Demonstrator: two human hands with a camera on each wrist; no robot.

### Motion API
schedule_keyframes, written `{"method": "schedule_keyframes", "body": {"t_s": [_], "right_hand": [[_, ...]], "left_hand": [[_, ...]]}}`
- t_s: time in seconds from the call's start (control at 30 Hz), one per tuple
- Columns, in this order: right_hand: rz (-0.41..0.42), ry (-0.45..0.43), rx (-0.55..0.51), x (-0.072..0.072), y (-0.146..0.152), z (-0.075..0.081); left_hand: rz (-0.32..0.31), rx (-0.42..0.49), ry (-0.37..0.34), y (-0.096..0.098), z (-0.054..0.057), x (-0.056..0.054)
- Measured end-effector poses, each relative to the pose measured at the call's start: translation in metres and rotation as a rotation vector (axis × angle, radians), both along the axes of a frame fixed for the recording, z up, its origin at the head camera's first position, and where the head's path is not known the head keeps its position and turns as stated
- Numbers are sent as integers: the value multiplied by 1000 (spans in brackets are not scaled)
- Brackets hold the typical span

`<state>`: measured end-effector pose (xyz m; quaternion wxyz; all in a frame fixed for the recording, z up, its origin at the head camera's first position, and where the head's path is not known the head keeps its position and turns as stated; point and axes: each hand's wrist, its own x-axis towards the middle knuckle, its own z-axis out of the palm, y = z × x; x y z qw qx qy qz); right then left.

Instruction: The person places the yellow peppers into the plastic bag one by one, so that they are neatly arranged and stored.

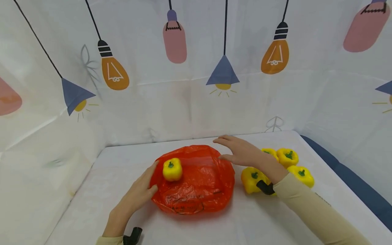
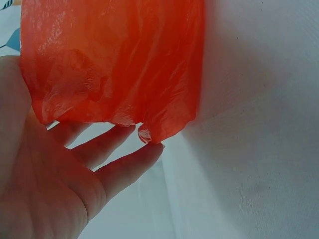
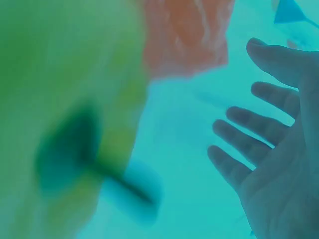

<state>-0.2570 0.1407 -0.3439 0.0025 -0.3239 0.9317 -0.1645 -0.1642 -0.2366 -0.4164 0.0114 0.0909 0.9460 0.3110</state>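
Observation:
A red plastic bag [image 1: 199,183] lies with its mouth spread wide on the white table. One yellow bell pepper [image 1: 172,169] with a green stem is in it, toward the left side. My left hand [image 1: 137,192] rests against the bag's left side; in the left wrist view its fingers [image 2: 130,167] are fairly straight and spread along the bag's edge, their tips partly hidden. Over the bag's right rim hovers my right hand [image 1: 245,153], fingers extended, holding nothing. The right wrist view shows this hand [image 3: 279,144] apart from the bag, with a blurred pepper [image 3: 65,99] close to the camera.
Several more yellow bell peppers [image 1: 301,175] sit on the table right of the bag, partly hidden by my right forearm. White sheeting [image 1: 183,112] with printed lamps hangs behind the table [image 1: 122,163]. A dark blue strip [image 1: 352,173] runs along the right edge.

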Motion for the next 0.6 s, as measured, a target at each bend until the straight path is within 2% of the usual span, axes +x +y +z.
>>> {"method": "schedule_keyframes", "body": {"t_s": [0.2, 0.43, 0.6], "right_hand": [[-74, -28, 52, -7, 42, 0], [-167, -145, 137, -6, 82, 2], [-201, -233, 183, -4, 103, 0]], "left_hand": [[0, 2, -3, 0, 1, 0], [7, 4, -18, 0, 4, -1], [12, 3, -24, 0, 3, 0]]}}
